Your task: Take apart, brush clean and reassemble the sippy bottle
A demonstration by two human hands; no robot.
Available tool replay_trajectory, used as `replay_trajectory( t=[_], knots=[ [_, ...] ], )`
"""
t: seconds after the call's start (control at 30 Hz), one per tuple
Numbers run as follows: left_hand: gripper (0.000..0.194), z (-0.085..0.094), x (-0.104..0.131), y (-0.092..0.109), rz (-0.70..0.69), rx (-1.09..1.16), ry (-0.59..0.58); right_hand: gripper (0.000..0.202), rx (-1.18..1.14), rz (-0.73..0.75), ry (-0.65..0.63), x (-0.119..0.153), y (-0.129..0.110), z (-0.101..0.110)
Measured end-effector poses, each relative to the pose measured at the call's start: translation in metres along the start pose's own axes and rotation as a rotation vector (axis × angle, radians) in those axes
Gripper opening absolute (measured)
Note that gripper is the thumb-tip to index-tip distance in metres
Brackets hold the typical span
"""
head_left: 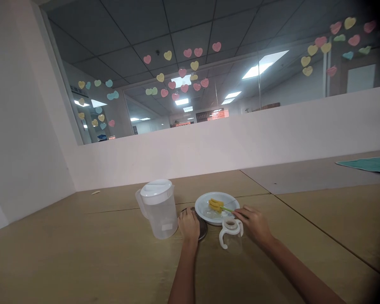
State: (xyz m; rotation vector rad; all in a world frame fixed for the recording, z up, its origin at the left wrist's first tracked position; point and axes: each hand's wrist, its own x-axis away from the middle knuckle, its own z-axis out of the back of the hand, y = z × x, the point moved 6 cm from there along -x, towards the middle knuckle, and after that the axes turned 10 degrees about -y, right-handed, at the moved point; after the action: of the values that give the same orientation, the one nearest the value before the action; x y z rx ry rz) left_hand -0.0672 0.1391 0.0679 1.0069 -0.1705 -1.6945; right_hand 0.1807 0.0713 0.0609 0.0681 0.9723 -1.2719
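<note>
My right hand (252, 221) pinches the thin green handle of a yellow sponge brush (215, 205). The brush's ridged head is inside a white bowl (200, 202), where something clear and shiny, perhaps water or suds, shows at the bottom. With fingers curled, my left hand (189, 226) grips a dark, round, flat thing (203, 230) beside the bowl; the hand covers much of it, so its kind is unclear. Just in front of the bowl stands a clear vessel (233, 241) with a white collar and curved white handles, close to my right wrist.
Left of my left hand stands a translucent plastic pitcher (161, 217) with a white lid. A teal cloth (370, 164) lies at the far right of the wooden table (114, 257). Behind the table rises a white wall (183, 150) with a window above it, dotted with heart-shaped notes.
</note>
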Motion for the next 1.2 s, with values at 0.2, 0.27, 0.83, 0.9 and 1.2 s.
replay_trajectory(
  t=[0.2, 0.27, 0.83, 0.9, 1.2],
  knots=[
    [0.017, -0.01, 0.011, 0.035, -0.252, -0.062, -0.096, 0.049, -0.155, -0.052, 0.087, 0.0, 0.0, 0.01],
    [0.016, -0.013, 0.015, 0.039, -0.279, -0.089, -0.101, 0.053, -0.209, -0.111, 0.124, 0.0, 0.006, 0.014],
    [0.025, -0.023, 0.019, 0.047, -0.412, -0.026, -0.251, 0.054, -0.48, -0.471, 0.191, 0.0, 0.028, 0.018],
    [0.024, -0.022, 0.019, 0.049, -0.439, 0.075, -0.259, 0.054, -0.515, -0.488, 0.163, -0.001, 0.027, 0.016],
    [0.06, -0.017, 0.015, 0.046, -0.481, 0.37, -0.167, 0.048, -0.765, -0.631, 0.14, 0.004, 0.04, -0.001]
  ],
)
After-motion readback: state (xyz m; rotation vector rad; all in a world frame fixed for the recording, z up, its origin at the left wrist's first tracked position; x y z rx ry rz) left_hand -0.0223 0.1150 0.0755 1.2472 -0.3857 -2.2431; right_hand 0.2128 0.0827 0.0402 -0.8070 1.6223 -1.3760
